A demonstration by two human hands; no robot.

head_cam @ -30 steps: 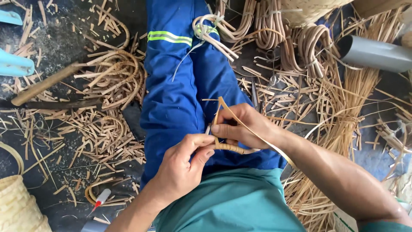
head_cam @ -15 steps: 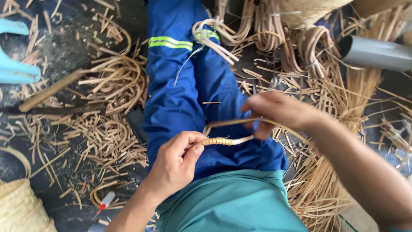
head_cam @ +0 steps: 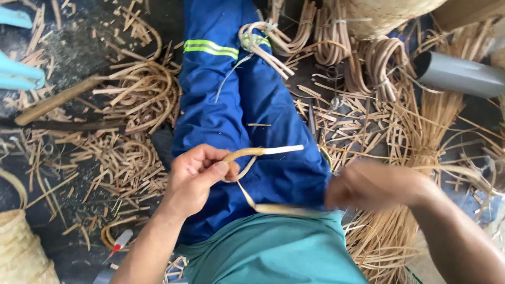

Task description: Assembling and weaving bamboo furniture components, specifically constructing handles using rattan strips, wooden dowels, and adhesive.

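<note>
**Fingers pinch a rattan piece over the lap**

Fingers [head_cam: 208, 158] of the left hand [head_cam: 194, 179] are curled closed, with the thumb pressed down against them, and they pinch one end of a short rattan piece [head_cam: 263, 151]. That piece sticks out to the right of the fingertips, roughly level, its pale far end free above the blue trousers [head_cam: 231, 110]. A thin flat strip [head_cam: 250, 197] loops down from the pinch point, runs under the thumb side of the hand and stretches right toward the right hand [head_cam: 379, 186]. The right hand is blurred; it looks closed into a loose fist at the strip's far end, but whether its fingers actually grip the strip cannot be told. The two hands are well apart, with the strip between them, just above the teal shirt [head_cam: 273, 252]. Rattan offcuts [head_cam: 121, 152] litter the dark floor on both sides, a grey pipe [head_cam: 463, 73] lies at the upper right, and a woven basket [head_cam: 21, 252] sits at the lower left.
</note>
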